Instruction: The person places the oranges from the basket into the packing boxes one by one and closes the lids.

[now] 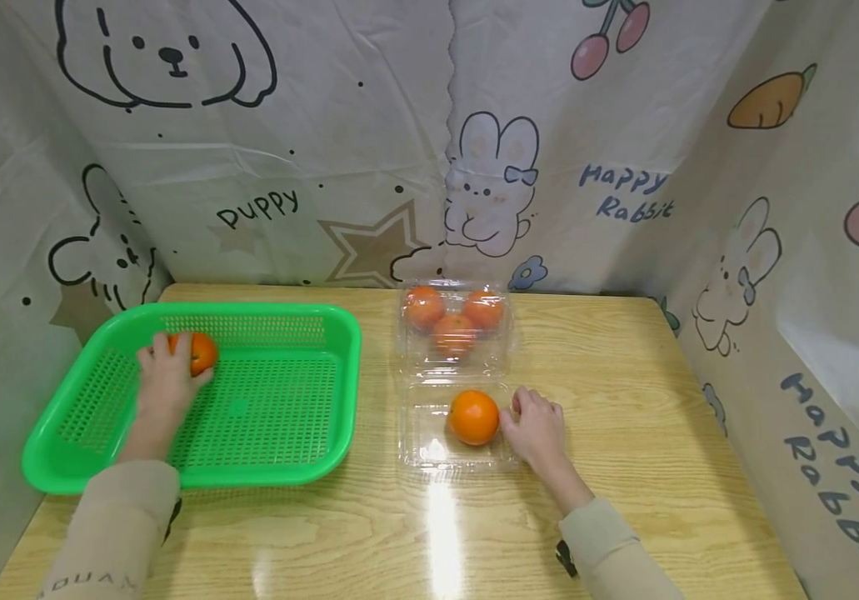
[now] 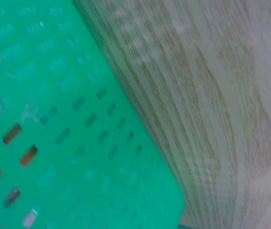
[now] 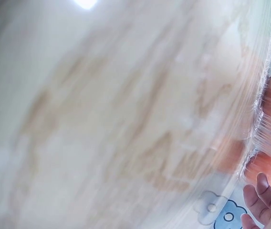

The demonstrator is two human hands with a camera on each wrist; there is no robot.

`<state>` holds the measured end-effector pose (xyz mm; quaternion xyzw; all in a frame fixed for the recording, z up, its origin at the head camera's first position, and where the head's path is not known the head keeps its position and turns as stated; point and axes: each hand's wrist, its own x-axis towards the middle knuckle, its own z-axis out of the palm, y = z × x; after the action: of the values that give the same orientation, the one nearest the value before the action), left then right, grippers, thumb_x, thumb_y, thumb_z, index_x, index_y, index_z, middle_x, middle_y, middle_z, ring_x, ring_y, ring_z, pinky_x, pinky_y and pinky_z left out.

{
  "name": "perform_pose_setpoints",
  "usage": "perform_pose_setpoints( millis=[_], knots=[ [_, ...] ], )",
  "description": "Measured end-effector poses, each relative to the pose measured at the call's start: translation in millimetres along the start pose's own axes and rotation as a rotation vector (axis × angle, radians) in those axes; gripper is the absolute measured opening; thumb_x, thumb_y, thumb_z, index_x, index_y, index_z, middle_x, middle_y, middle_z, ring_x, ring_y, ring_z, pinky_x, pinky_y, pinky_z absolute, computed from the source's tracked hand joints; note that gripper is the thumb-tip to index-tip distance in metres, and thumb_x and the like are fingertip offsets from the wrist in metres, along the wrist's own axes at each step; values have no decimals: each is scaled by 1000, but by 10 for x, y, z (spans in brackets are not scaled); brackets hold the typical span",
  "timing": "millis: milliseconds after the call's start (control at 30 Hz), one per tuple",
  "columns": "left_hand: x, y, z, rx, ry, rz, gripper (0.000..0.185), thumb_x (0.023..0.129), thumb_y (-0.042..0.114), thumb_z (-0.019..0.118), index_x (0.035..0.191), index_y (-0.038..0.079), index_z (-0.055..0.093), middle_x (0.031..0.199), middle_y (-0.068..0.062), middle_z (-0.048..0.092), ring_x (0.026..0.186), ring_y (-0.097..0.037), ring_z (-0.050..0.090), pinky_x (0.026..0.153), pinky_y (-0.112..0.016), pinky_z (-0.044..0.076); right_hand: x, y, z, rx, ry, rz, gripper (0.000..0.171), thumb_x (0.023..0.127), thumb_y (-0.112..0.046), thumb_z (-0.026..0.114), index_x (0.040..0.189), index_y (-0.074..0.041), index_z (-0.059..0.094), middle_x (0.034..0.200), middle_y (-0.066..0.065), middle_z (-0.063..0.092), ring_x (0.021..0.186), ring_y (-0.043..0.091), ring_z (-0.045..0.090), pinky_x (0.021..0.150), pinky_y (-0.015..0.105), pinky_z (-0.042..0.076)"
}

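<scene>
Head view: looks forward and down from above the near table edge, taking in the whole wooden table [image 1: 624,400]. Left wrist view: very close, at the green basket [image 2: 54,119] wall, tabletop toward 3 o'clock (basket at 9 o'clock in head view). Right wrist view: close, blurred, tabletop with clear clamshell [image 3: 264,119] at 3 o'clock.

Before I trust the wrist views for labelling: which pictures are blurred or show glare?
Head view: sharp, with bright glare streaks on the table. Left wrist view: soft, showing only green basket and wood grain. Right wrist view: heavily smeared, with a glare spot at the top edge; only fingertips read clearly.
</scene>
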<state>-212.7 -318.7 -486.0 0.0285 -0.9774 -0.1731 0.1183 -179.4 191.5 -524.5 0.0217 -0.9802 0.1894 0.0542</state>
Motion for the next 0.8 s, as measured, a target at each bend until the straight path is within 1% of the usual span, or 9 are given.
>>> perform_pose_setpoints(
  millis=[267, 533, 800],
  knots=[
    [8, 176, 29, -29, 16, 57, 60, 80, 14, 68, 127, -3, 35, 123, -36, 25, 106, -56, 26, 73, -66, 36, 3, 6, 9, -7, -2, 0, 19, 79, -26, 55, 75, -12, 43, 67, 2, 41, 65, 21, 43, 73, 40, 32],
    [28, 440, 8, -32, 41, 124, 62, 79, 16, 70, 129, -1, 37, 126, -33, 25, 109, -53, 26, 72, -64, 39, 2, 3, 7, -10, 1, 2, 20, 80, -26, 56, 75, -12, 43, 67, 2, 41, 65, 21, 42, 72, 40, 32],
    [5, 724, -9, -38, 161, 228, 63, 73, 15, 75, 124, -1, 42, 121, -32, 32, 105, -52, 33, 69, -62, 43, 8, 2, 5, -8, 7, 0, 20, 80, -26, 56, 74, -12, 43, 66, 2, 41, 64, 21, 42, 71, 39, 31]
  ],
)
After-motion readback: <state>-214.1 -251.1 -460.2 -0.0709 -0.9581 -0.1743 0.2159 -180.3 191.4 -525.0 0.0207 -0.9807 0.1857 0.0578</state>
